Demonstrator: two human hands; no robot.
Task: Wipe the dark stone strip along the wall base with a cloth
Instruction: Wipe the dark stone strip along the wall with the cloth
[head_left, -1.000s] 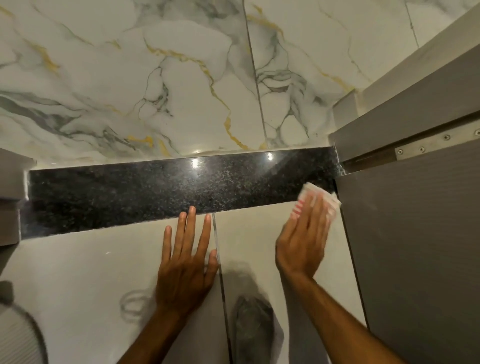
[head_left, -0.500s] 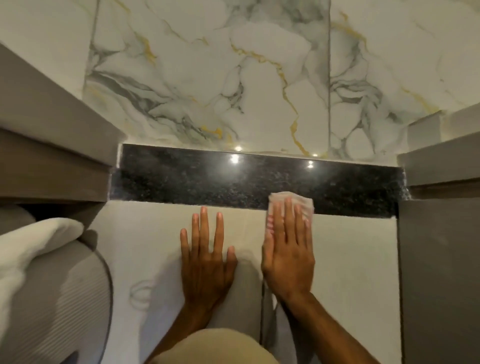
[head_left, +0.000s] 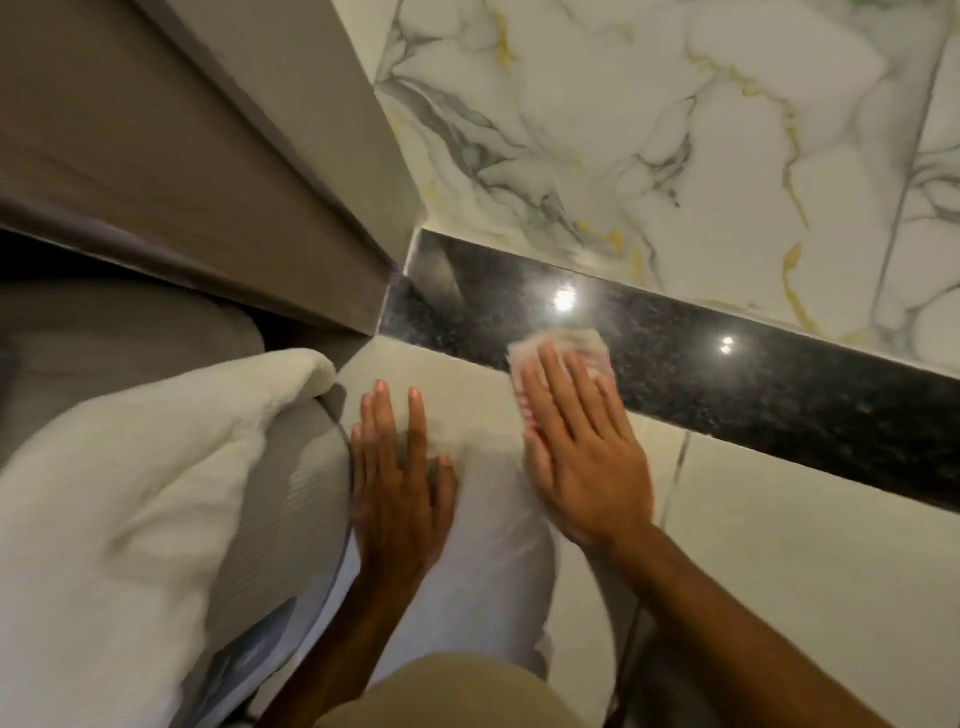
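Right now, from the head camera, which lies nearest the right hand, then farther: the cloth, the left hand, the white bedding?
1. The cloth, pressed under the right hand on the dark strip.
2. The left hand, flat on the floor just leftward.
3. The white bedding, far left.

Pale floor tiles (head_left: 805, 561) — left hand (head_left: 400, 493) flat on them, cloth (head_left: 571, 345) at their far edge.

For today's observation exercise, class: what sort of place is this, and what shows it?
Probably a hotel or home bedroom: glossy white gold-veined marble-look wall tiles, a speckled black stone strip at the wall base, and soft white bedding.
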